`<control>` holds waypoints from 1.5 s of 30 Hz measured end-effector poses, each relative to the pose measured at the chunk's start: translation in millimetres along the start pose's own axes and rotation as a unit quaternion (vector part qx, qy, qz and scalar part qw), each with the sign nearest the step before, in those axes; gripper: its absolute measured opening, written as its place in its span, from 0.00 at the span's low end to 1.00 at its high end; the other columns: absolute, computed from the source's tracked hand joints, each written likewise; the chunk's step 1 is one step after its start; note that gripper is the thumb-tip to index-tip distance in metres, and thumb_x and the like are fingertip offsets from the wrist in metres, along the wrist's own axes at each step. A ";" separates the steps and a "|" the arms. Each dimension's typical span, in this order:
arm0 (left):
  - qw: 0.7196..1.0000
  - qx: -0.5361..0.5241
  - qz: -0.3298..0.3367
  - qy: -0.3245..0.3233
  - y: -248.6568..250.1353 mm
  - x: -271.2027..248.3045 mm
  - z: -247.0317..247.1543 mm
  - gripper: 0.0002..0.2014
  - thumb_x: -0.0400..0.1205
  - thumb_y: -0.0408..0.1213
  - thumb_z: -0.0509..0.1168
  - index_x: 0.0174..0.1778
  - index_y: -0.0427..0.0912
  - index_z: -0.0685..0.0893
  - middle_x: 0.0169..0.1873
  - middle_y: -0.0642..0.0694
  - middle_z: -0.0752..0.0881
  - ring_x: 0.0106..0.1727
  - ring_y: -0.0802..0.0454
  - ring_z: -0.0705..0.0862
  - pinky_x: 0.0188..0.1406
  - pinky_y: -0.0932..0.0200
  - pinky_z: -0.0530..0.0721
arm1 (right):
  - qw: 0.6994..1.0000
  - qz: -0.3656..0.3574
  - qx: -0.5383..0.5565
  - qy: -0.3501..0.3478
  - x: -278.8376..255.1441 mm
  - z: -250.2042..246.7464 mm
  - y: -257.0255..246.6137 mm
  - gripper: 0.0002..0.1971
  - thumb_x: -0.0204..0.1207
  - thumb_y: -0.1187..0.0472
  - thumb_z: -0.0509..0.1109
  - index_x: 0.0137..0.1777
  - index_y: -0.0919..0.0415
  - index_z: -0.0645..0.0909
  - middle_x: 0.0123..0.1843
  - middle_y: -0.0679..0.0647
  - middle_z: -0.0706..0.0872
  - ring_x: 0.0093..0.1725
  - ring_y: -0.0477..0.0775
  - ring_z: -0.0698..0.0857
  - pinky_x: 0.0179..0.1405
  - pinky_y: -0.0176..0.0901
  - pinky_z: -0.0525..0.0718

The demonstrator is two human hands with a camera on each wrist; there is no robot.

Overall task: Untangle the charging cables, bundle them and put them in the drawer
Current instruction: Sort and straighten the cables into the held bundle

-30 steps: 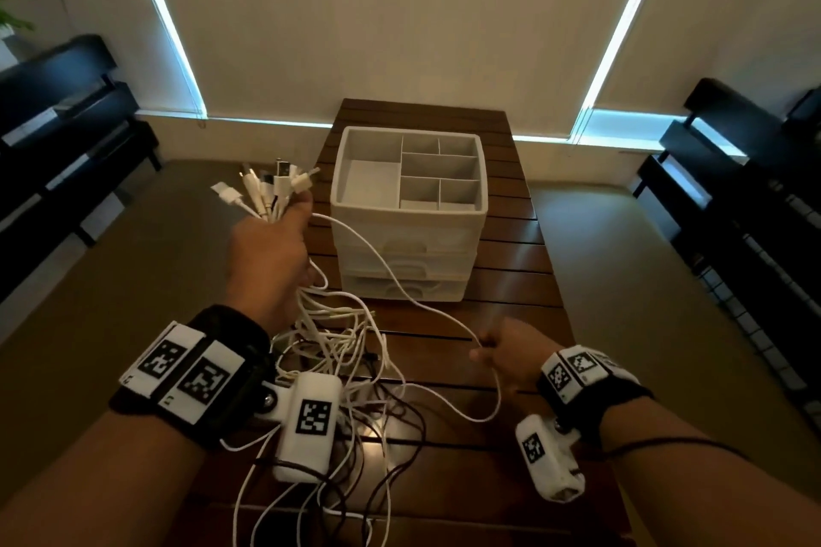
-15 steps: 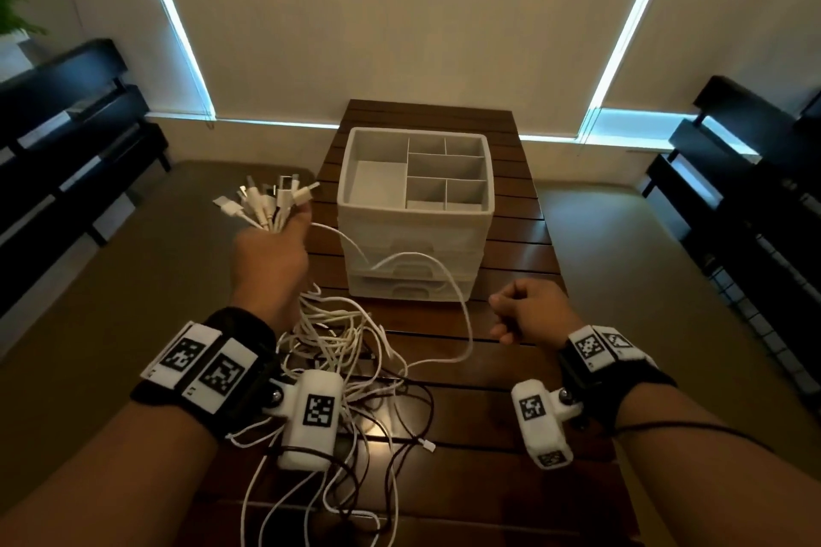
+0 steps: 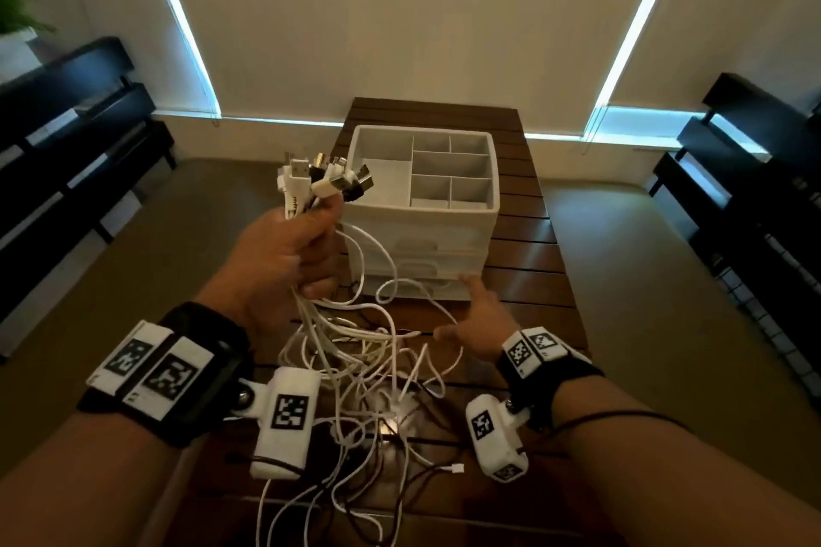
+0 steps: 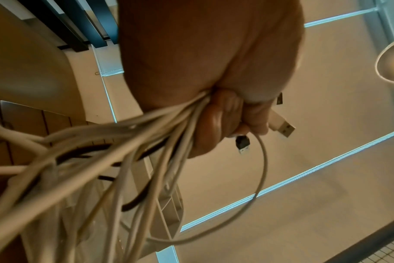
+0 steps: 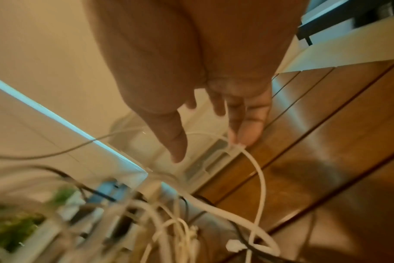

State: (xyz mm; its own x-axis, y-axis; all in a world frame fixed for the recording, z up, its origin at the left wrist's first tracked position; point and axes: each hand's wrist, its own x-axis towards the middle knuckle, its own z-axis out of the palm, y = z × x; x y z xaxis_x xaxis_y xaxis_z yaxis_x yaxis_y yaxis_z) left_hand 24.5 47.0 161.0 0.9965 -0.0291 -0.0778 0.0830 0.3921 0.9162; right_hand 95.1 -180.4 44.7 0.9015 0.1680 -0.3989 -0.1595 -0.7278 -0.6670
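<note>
Your left hand [image 3: 284, 253] is clenched round the plug ends of the tangled white and black charging cables [image 3: 355, 351]; their loops trail onto the dark slatted wooden bench [image 3: 533, 244]. Your right hand [image 3: 482, 324] is spread, fingers relaxed, near the white plastic drawer unit [image 3: 422, 227].

Left hand [image 3: 284, 253] raised, fisted; right hand [image 3: 482, 324] low, fingers [image 5: 247, 128] spread.

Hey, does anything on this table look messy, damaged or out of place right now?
Yes: the charging cables are messy. The left hand grips their plug ends, but the cords sprawl in a knot over the wooden table before the drawer unit, whose drawers look closed. No visible damage or spills.
</note>
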 end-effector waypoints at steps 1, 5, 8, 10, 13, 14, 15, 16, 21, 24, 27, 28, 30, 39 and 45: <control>1.000 -0.002 0.003 -0.001 1.6 -0.8 -2.0 0.18 0.80 0.45 0.63 0.24 0.46 0.71 0.16 0.53 0.61 0.15 0.60 0.59 0.14 0.69 0.61 | 0.999 0.009 -0.040 0.004 3.5 4.0 4.3 0.39 0.69 0.57 0.79 0.78 0.46 0.64 0.74 0.56 0.70 0.68 0.61 0.78 0.66 0.48 0.79; 0.998 -0.049 0.025 0.017 10.6 -0.2 -17.4 0.18 0.82 0.46 0.62 0.29 0.45 0.67 0.16 0.53 0.59 0.14 0.60 0.58 0.14 0.70 0.59 | 0.990 0.006 -0.123 -0.065 8.1 7.4 27.6 0.09 0.78 0.66 0.65 0.45 0.52 0.85 0.52 0.55 0.87 0.47 0.56 0.86 0.52 0.52 0.87; 0.998 -0.058 0.030 0.012 14.3 -0.3 -28.7 0.18 0.80 0.48 0.64 0.31 0.44 0.66 0.15 0.54 0.60 0.13 0.61 0.59 0.12 0.70 0.60 | 0.997 -0.007 -0.016 -0.074 2.2 4.1 29.7 0.20 0.71 0.71 0.71 0.60 0.52 0.78 0.54 0.63 0.85 0.42 0.58 0.84 0.36 0.48 0.85; 0.998 -0.054 0.026 -0.019 12.7 -0.7 -29.3 0.22 0.76 0.50 0.70 0.31 0.43 0.65 0.15 0.53 0.61 0.13 0.61 0.60 0.12 0.70 0.63 | 0.992 -0.043 0.035 -0.117 -0.4 11.8 18.1 0.36 0.71 0.72 0.73 0.76 0.46 0.66 0.61 0.69 0.83 0.46 0.63 0.85 0.39 0.48 0.86; 0.997 -0.048 0.027 -0.054 12.2 -1.1 -25.2 0.24 0.72 0.52 0.75 0.32 0.42 0.67 0.16 0.53 0.62 0.14 0.60 0.61 0.13 0.70 0.65 | 0.980 -0.062 0.110 -0.155 4.3 27.4 -2.5 0.29 0.76 0.72 0.69 0.74 0.49 0.69 0.54 0.55 0.83 0.45 0.57 0.85 0.35 0.40 0.84; 0.997 -0.045 0.029 -0.056 13.8 -1.8 -24.7 0.22 0.73 0.51 0.74 0.32 0.42 0.69 0.16 0.53 0.62 0.14 0.61 0.61 0.13 0.70 0.65 | 0.979 -0.074 0.101 -0.158 6.6 30.2 -5.8 0.21 0.77 0.71 0.68 0.67 0.53 0.77 0.49 0.52 0.84 0.42 0.51 0.84 0.34 0.36 0.83; 0.997 -0.042 0.032 -0.051 16.8 -2.7 -25.0 0.20 0.76 0.51 0.71 0.31 0.42 0.70 0.16 0.54 0.62 0.14 0.61 0.61 0.13 0.71 0.65 | 0.983 -0.082 0.047 -0.159 6.5 29.7 -8.1 0.13 0.77 0.71 0.67 0.56 0.54 0.82 0.44 0.49 0.85 0.39 0.47 0.83 0.34 0.33 0.82; 0.998 -0.037 0.035 -0.041 20.7 -3.8 -25.8 0.18 0.78 0.50 0.67 0.31 0.43 0.70 0.16 0.54 0.62 0.14 0.61 0.61 0.13 0.71 0.64 | 0.983 -0.094 0.009 -0.158 9.6 29.0 -3.8 0.11 0.77 0.70 0.67 0.46 0.53 0.84 0.39 0.48 0.85 0.36 0.44 0.82 0.34 0.31 0.81; 0.998 -0.004 0.054 0.038 38.9 -8.8 -37.4 0.19 0.85 0.46 0.58 0.29 0.44 0.65 0.15 0.54 0.59 0.13 0.61 0.57 0.12 0.71 0.60 | 0.993 -0.015 -0.048 -0.103 11.6 4.7 42.2 0.12 0.75 0.73 0.66 0.36 0.55 0.80 0.32 0.49 0.82 0.30 0.44 0.79 0.28 0.32 0.75; 0.996 0.006 0.062 0.066 44.3 -10.3 -45.4 0.16 0.84 0.45 0.59 0.30 0.48 0.73 0.15 0.55 0.59 0.13 0.61 0.57 0.12 0.71 0.56 | 0.995 0.034 -0.056 -0.070 7.3 -10.9 76.3 0.12 0.76 0.74 0.62 0.36 0.58 0.78 0.32 0.53 0.81 0.26 0.48 0.77 0.21 0.33 0.73; 0.995 0.010 0.050 0.080 45.5 -8.2 -48.7 0.15 0.84 0.45 0.59 0.30 0.49 0.76 0.15 0.55 0.59 0.13 0.61 0.56 0.11 0.69 0.56 | 0.998 0.053 -0.036 -0.013 6.8 -22.3 96.6 0.10 0.79 0.72 0.58 0.39 0.60 0.76 0.35 0.57 0.80 0.28 0.52 0.77 0.20 0.37 0.73; 0.995 0.014 0.045 0.083 44.8 -6.9 -47.7 0.15 0.85 0.45 0.59 0.31 0.49 0.76 0.15 0.55 0.59 0.13 0.61 0.56 0.11 0.69 0.56 | 0.997 0.041 -0.052 0.048 10.0 -25.8 103.2 0.09 0.81 0.68 0.59 0.41 0.58 0.76 0.36 0.57 0.80 0.31 0.56 0.79 0.25 0.41 0.75; 0.996 0.016 0.036 0.086 42.7 -4.4 -44.2 0.15 0.85 0.43 0.58 0.31 0.49 0.78 0.15 0.55 0.58 0.13 0.61 0.56 0.12 0.70 0.55 | 0.983 0.032 -0.049 0.175 17.9 -30.4 116.8 0.08 0.82 0.61 0.59 0.42 0.50 0.73 0.37 0.60 0.82 0.36 0.63 0.83 0.35 0.54 0.82; 0.992 0.084 -0.048 0.081 16.8 1.7 -20.5 0.04 0.74 0.41 0.66 0.38 0.47 0.76 0.17 0.54 0.60 0.14 0.61 0.57 0.13 0.72 0.59 | 0.909 -0.077 0.229 0.341 -6.3 -42.5 34.5 0.04 0.85 0.63 0.60 0.51 0.54 0.73 0.43 0.50 0.85 0.39 0.50 0.89 0.40 0.43 0.88; 0.974 0.185 -0.098 0.083 -5.5 -0.1 -3.7 0.13 0.84 0.37 0.63 0.33 0.43 0.75 0.16 0.54 0.63 0.15 0.58 0.59 0.13 0.69 0.59 | 0.917 -0.157 0.189 0.313 -15.4 -49.8 -7.0 0.06 0.81 0.64 0.66 0.45 0.52 0.79 0.44 0.48 0.87 0.39 0.42 0.87 0.35 0.30 0.85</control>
State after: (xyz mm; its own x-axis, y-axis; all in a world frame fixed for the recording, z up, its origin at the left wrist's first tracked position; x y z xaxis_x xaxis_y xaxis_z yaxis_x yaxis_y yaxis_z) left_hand 24.0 48.3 154.5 0.9498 0.0913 -0.2993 0.2974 0.0345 0.9541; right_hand 102.3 -211.0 86.8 0.9625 -0.1707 0.2109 0.1264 -0.4059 -0.9052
